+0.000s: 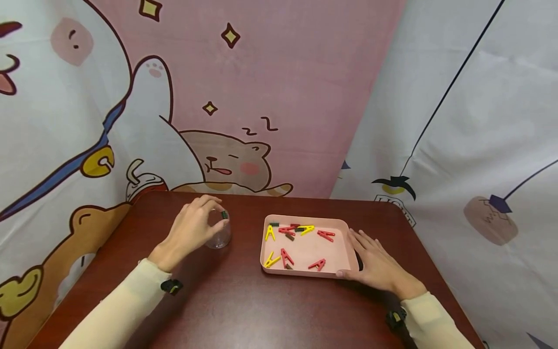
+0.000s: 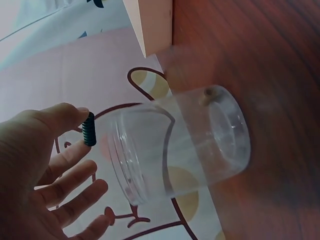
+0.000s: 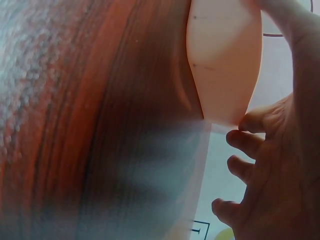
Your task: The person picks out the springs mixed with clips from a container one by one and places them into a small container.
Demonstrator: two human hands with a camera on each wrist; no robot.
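My left hand (image 1: 193, 230) pinches a small dark green coil spring (image 2: 89, 130) between thumb and index finger, its other fingers spread. Just below is a clear open-topped jar (image 1: 220, 240), upright on the table; in the left wrist view a small brownish piece (image 2: 208, 95) lies at its bottom, too blurred to name. My right hand (image 1: 379, 265) rests against the right end of a pink tray (image 1: 301, 254), thumb at the front corner and fingers along the side. The tray holds red clips (image 1: 326, 235), yellow clips (image 1: 270, 232) and several small dark springs (image 1: 274, 224).
The brown table (image 1: 226, 305) carries the jar on the left and the tray right of centre. Behind it hangs a printed cloth (image 1: 301, 97) with cartoon animals, reaching along the table's back edge and right side.
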